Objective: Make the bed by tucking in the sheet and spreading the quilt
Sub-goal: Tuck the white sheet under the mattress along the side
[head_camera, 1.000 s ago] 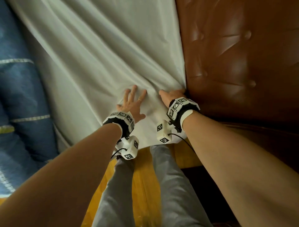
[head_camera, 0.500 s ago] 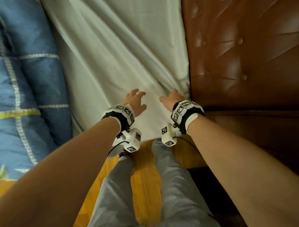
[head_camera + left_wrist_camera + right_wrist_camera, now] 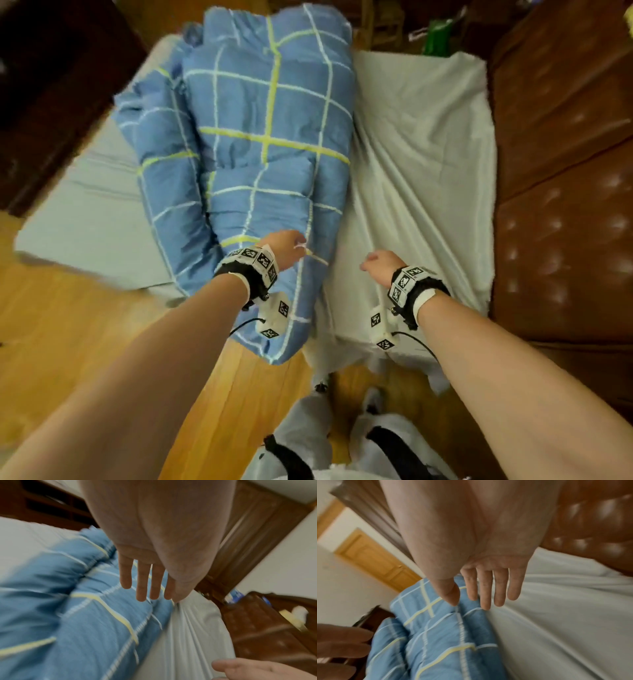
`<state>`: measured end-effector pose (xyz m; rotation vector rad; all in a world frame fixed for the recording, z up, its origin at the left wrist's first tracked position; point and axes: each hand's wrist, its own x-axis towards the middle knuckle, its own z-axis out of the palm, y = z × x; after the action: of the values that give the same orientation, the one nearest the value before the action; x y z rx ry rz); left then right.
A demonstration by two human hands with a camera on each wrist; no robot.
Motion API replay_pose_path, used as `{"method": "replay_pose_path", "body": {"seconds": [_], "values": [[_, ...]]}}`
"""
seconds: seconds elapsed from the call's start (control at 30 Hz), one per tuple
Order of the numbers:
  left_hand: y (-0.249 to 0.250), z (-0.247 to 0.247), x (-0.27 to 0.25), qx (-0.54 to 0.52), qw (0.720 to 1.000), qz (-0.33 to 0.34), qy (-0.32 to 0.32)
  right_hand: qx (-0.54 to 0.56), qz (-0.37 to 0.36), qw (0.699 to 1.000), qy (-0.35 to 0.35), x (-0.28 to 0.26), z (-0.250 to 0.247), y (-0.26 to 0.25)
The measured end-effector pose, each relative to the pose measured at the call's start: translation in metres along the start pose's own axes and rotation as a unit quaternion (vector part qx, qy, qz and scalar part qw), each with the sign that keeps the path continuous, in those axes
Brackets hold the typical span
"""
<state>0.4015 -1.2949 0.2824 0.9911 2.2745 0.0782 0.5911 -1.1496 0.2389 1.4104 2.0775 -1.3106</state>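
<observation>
A blue quilt [image 3: 260, 147] with white and yellow checks lies folded in a long bundle down the middle of the bed. To its right the white sheet [image 3: 421, 178] is bare and creased, and its near edge hangs over the mattress side. My left hand [image 3: 284, 246] is over the quilt's near end with fingers straight [image 3: 142, 582]; I cannot tell whether it touches the quilt [image 3: 85, 628]. My right hand [image 3: 378, 265] is over the sheet beside the quilt's edge, fingers straight [image 3: 488, 595] and holding nothing. The quilt [image 3: 445, 635] and sheet [image 3: 565, 615] lie below it.
A brown buttoned leather headboard [image 3: 565, 171] runs along the right side of the bed. Dark wooden furniture [image 3: 51, 85] stands at the far left. Wooden floor [image 3: 85, 342] lies under me, with my grey-trousered legs [image 3: 308, 438] against the bed. A wooden door [image 3: 373, 561] is behind.
Both hands have lifted off the sheet corner by the headboard and moved left, the left one over the quilt. My view has risen and now takes in the whole bed.
</observation>
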Motion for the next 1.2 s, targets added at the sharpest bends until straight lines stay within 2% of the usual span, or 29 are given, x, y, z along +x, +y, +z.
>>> {"method": "replay_pose_path", "body": {"seconds": [0.13, 0.33, 0.43, 0.57, 0.77, 0.97, 1.07, 1.2], "values": [[-0.098, -0.045, -0.081, -0.038, 0.991, -0.112, 0.064, -0.073, -0.106, 0.991, -0.038, -0.017, 0.049, -0.093], [-0.212, -0.042, -0.194, -0.084, 0.962, -0.235, 0.113, -0.152, -0.210, 0.958, -0.120, -0.050, 0.147, -0.187], [-0.253, -0.038, -0.235, -0.119, 0.948, -0.264, 0.130, -0.197, -0.243, 0.937, -0.153, -0.073, 0.188, -0.218], [-0.310, -0.035, -0.262, -0.158, 0.935, -0.277, 0.157, -0.274, -0.255, 0.911, -0.172, -0.083, 0.235, -0.263], [-0.427, -0.045, -0.254, -0.184, 0.934, -0.268, 0.148, -0.263, -0.247, 0.918, -0.168, -0.065, 0.327, -0.339], [-0.537, -0.081, -0.210, -0.137, 0.970, -0.188, 0.064, -0.219, -0.185, 0.946, -0.150, -0.061, 0.416, -0.378], [-0.563, -0.115, -0.181, -0.092, 0.984, -0.150, 0.024, -0.175, -0.138, 0.965, -0.141, -0.058, 0.431, -0.384], [-0.578, -0.171, -0.123, -0.045, 0.995, -0.091, -0.007, -0.071, -0.045, 0.988, -0.128, -0.041, 0.423, -0.410]]}}
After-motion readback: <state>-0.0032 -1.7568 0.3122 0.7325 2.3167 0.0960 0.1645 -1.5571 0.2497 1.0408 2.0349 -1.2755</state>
